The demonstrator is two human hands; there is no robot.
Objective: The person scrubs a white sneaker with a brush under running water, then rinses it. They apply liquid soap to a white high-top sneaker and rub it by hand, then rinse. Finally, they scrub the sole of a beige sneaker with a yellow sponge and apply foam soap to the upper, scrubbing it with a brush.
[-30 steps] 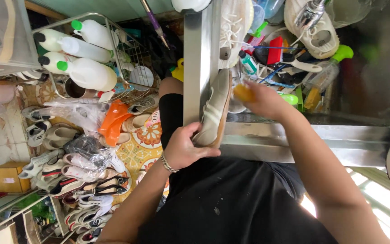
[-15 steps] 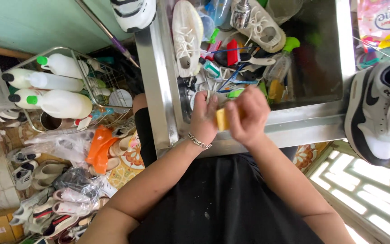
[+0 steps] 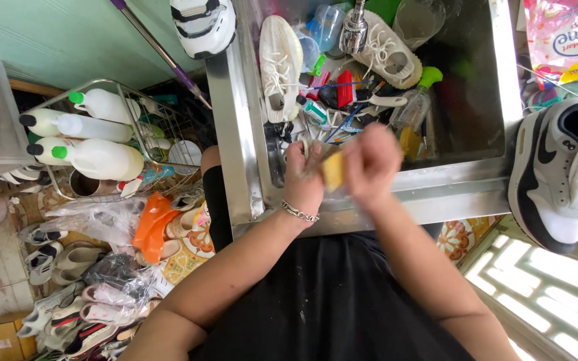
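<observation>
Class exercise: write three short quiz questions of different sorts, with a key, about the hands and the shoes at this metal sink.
1. True or false: the right hand holds a yellow sponge.
2. Where does the black-and-white sneaker rest? A in the sink; B on its right rim; C on the floor.
3. What is on the left hand's wrist?

Key: 1 true; 2 B; 3 a silver bracelet.

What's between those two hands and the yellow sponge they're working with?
Nothing visible: the right hand grips the yellow sponge directly, and the left hand presses close beside it over the steel sink's front rim. Motion blur hides finer contact.
</observation>
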